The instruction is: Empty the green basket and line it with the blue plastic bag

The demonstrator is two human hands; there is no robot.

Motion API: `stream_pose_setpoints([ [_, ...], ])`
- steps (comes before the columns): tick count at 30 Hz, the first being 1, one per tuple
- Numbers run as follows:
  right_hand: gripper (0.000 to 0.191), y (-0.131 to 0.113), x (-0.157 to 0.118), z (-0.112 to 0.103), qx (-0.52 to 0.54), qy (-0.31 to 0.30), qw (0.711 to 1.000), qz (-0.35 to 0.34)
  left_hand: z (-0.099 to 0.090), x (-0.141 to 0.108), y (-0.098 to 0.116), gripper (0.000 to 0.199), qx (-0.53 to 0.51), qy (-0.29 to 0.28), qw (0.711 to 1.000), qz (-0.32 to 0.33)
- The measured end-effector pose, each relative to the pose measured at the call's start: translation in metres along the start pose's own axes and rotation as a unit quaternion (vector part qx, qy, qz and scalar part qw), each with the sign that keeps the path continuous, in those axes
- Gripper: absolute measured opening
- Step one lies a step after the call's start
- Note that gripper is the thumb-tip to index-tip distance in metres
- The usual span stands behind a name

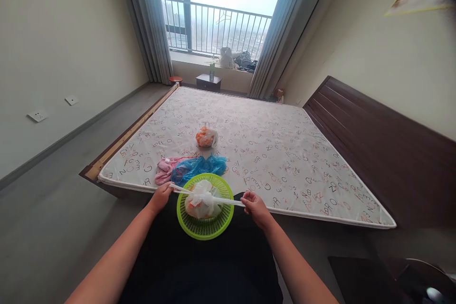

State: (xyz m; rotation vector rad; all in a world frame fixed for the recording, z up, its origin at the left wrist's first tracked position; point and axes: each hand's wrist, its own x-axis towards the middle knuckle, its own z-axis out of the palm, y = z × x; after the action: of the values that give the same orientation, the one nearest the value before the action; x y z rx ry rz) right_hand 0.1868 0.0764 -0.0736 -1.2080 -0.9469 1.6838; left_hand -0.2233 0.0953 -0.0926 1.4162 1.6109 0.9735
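A white plastic bag (pixel 203 199) with something orange inside sits in a green plastic basket (pixel 184 225) at my lap. My left hand (pixel 162 198) pinches one of the bag's handles, and my right hand (pixel 254 206) pinches the other. Both handles are stretched out sideways, pulled tight from the gathered, twisted top of the bag. Whether a knot has formed there I cannot tell. Just beyond the basket, a blue plastic bag (pixel 199 167) and a pink cloth (pixel 166 171) lie on the mattress. Farther back stands another tied plastic bag (pixel 206 137) with orange contents.
The mattress (pixel 263 152) with printed letters spreads in front of me, beside a dark wooden headboard (pixel 370 128) on the right. A small nightstand (pixel 208 82) holding a green bottle (pixel 212 72) stands near the window. A dark flat object (pixel 363 278) lies at lower right.
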Motion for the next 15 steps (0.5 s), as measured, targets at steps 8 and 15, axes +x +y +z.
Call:
stream_pose_setpoints([
  [8, 0.04, 0.021, 0.007, -0.004, -0.089, 0.032, 0.993, -0.076, 0.008, -0.004, -0.028, 0.034, -0.018, 0.027, 0.999, -0.031],
  [15, 0.056, 0.054, -0.008, 0.033, -0.316, 0.077, 0.931, -0.166, 0.029, -0.015, -0.019, 0.037, 0.027, -0.023, 0.999, 0.018],
])
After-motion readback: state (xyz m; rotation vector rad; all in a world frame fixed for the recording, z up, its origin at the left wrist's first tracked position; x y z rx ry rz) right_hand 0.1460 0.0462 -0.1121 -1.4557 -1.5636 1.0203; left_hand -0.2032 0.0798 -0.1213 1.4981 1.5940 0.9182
